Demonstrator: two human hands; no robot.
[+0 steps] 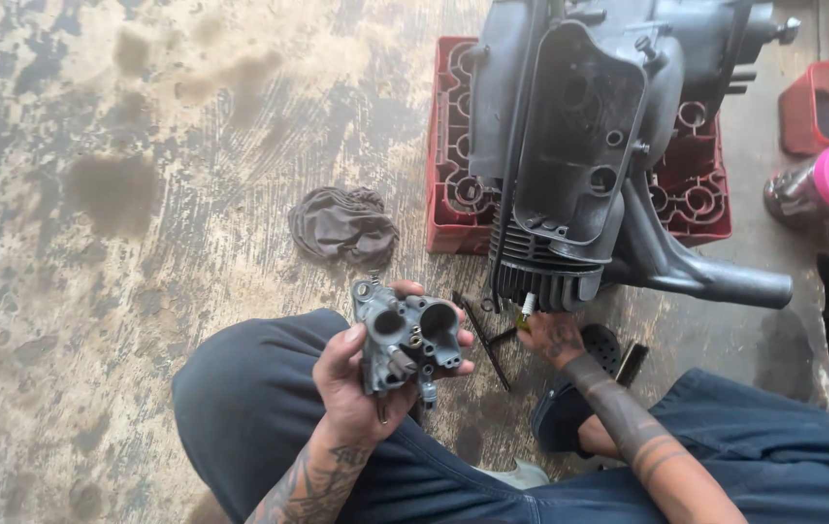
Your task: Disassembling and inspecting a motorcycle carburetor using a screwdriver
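Carburetor sits gripped in our left hand over our knee, while our right hand pinches a small tool beside the engine; loose parts could drop onto the floor.

Left hand sits just left of frame centre, fingers curled up toward 12 o'clock, grip closed on a grey carburettor, tattooed forearm running off at 7 o'clock. Right hand lies at 3 o'clock of the left, fist closed, knuckles up, tattooed forearm trailing to 5 o'clock.
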